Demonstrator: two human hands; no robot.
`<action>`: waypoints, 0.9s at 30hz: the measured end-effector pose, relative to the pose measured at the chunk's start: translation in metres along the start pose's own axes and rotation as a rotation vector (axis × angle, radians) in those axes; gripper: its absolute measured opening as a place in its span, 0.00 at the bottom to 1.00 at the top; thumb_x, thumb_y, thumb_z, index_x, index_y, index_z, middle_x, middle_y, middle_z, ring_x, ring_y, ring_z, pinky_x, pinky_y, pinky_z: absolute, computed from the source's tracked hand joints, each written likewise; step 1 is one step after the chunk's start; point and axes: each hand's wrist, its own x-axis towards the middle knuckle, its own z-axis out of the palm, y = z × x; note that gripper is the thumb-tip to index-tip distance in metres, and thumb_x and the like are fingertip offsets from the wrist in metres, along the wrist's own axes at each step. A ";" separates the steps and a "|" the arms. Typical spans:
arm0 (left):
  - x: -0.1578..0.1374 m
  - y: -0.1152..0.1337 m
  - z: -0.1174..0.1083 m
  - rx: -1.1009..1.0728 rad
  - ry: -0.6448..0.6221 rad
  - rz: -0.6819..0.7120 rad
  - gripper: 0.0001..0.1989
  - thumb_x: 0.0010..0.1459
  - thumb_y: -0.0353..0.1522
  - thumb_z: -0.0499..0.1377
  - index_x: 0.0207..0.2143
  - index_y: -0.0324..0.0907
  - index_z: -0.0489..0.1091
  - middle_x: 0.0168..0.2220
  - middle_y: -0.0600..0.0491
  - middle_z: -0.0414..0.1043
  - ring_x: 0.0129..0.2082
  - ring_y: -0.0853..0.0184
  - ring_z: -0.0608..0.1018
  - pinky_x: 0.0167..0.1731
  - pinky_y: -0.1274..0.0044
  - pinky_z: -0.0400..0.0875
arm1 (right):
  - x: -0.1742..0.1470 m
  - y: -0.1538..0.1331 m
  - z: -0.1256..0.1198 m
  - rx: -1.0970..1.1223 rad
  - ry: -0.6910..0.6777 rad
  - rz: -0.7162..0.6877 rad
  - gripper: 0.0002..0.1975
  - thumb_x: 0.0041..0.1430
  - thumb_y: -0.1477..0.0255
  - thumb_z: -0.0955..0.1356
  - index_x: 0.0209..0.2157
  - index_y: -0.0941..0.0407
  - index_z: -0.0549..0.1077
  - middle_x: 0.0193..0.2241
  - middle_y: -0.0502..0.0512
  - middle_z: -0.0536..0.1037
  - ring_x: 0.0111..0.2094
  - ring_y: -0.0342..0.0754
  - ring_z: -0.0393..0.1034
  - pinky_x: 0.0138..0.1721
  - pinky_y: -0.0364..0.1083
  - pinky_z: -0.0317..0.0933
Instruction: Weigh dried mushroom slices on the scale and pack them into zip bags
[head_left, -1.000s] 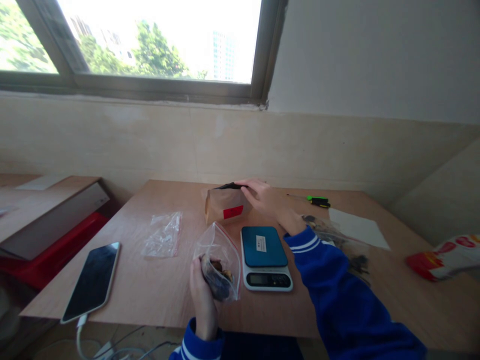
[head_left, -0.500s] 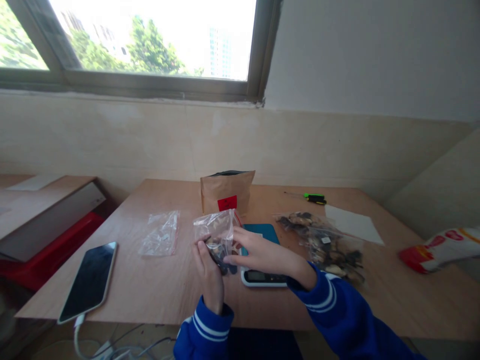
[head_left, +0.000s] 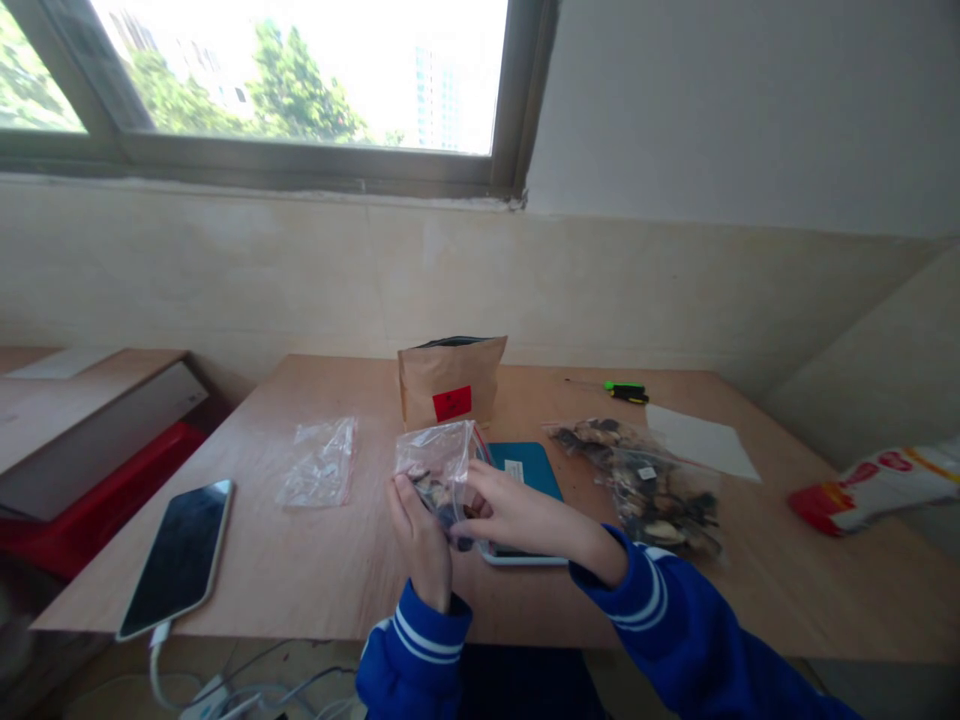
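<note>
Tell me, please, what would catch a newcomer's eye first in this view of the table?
Most likely the two hands at the near edge: the left hand and right hand together hold a small clear zip bag with dark pieces inside, just in front of a blue-topped scale. Behind them a brown paper pouch with a red label stands upright, and to the right lies a larger clear bag of dried pieces.
</note>
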 end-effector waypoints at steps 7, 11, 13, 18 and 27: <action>0.002 0.004 -0.002 -0.040 -0.021 -0.057 0.23 0.63 0.49 0.45 0.38 0.41 0.68 0.36 0.51 0.73 0.38 0.62 0.76 0.42 0.70 0.68 | 0.002 -0.003 0.001 0.152 0.124 0.165 0.08 0.51 0.78 0.72 0.35 0.57 0.74 0.28 0.48 0.76 0.27 0.42 0.70 0.29 0.41 0.62; 0.005 0.001 -0.001 -0.080 -0.049 -0.068 0.23 0.63 0.48 0.44 0.38 0.41 0.69 0.35 0.51 0.73 0.37 0.63 0.75 0.41 0.71 0.68 | 0.003 -0.001 -0.005 0.190 0.265 0.203 0.05 0.51 0.77 0.71 0.33 0.58 0.77 0.28 0.50 0.78 0.27 0.42 0.71 0.29 0.40 0.62; 0.007 -0.003 0.000 -0.090 -0.062 -0.079 0.23 0.63 0.48 0.45 0.38 0.41 0.69 0.35 0.51 0.73 0.37 0.64 0.75 0.41 0.71 0.68 | 0.003 0.002 -0.009 0.213 0.309 0.192 0.06 0.51 0.76 0.72 0.34 0.58 0.78 0.29 0.51 0.80 0.28 0.43 0.72 0.30 0.41 0.64; 0.011 -0.014 0.003 -0.164 -0.114 -0.144 0.24 0.62 0.49 0.47 0.40 0.41 0.71 0.37 0.50 0.75 0.38 0.64 0.77 0.41 0.72 0.69 | 0.003 0.009 -0.022 0.288 0.406 0.111 0.09 0.52 0.70 0.72 0.36 0.57 0.78 0.31 0.53 0.81 0.31 0.45 0.75 0.34 0.43 0.69; 0.006 -0.023 -0.001 -0.277 -0.172 -0.328 0.30 0.55 0.55 0.50 0.40 0.37 0.73 0.33 0.46 0.77 0.30 0.62 0.79 0.29 0.72 0.71 | 0.045 0.019 -0.088 0.301 0.800 -0.114 0.16 0.49 0.61 0.74 0.37 0.56 0.75 0.38 0.56 0.81 0.39 0.48 0.76 0.43 0.47 0.70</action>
